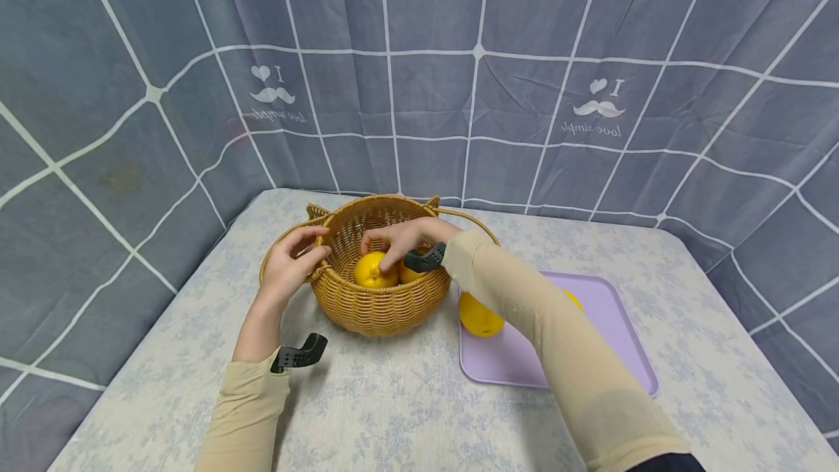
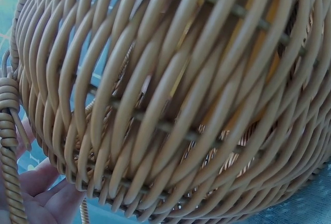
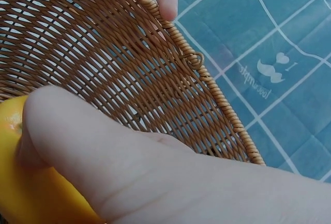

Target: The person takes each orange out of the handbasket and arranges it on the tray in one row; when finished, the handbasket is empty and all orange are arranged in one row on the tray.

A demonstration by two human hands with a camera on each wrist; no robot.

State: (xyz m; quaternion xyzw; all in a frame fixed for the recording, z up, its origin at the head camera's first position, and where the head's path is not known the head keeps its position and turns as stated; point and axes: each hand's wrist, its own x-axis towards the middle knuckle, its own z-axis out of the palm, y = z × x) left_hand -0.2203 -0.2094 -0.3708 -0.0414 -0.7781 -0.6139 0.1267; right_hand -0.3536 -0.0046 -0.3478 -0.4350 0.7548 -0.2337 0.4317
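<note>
A brown wicker basket (image 1: 376,312) stands on the table with oranges inside. My left hand (image 1: 288,261) grips its left rim, thumb and fingers on either side of the edge; in the left wrist view the woven wall (image 2: 170,100) fills most of the frame. My right hand (image 1: 400,239) reaches down into the basket and holds an orange (image 1: 372,273), thumb on its top. The right wrist view shows that thumb (image 3: 49,125) against the orange (image 3: 36,193), the other fingers mostly hidden behind it. Another orange (image 1: 409,274) lies beside it, partly under my right wrist.
To the right lies a lilac tray (image 1: 505,366). An orange (image 1: 480,315) sits on its left side and another (image 1: 574,300) shows only a sliver behind my right sleeve. The basket's handle (image 1: 475,218) is folded down around it. A grey checked curtain (image 1: 432,93) hangs behind the table.
</note>
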